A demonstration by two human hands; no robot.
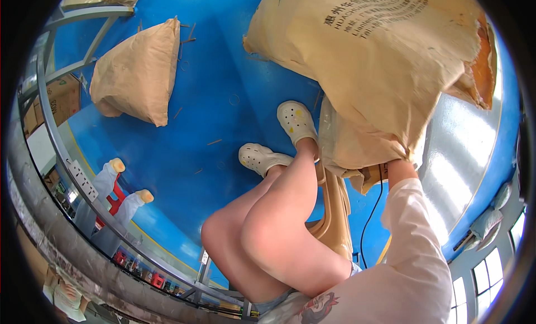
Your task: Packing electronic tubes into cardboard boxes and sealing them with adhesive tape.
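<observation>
A large brown paper sack (pixel 357 78) with dark print fills the upper right, and its right end is torn and reddish-brown inside. My right hand (pixel 400 166) is at the sack's lower edge, where the paper gathers into creases. It looks closed on the paper, with the fingers mostly hidden behind the folds. My left hand is out of view. Below the sack, a tan plastic stool (pixel 335 212) shows partly behind my leg. A piece of cardboard (pixel 371 176) peeks out under the sack beside my wrist.
Another brown paper sack (pixel 137 73) stands on the blue floor (pixel 218 106) at left. A grey metal frame (pixel 47 112) carries a power strip (pixel 82 180). Someone's legs (pixel 125 204) show beyond it by a red stool (pixel 114 198). A black cable (pixel 365 229) hangs near my sleeve.
</observation>
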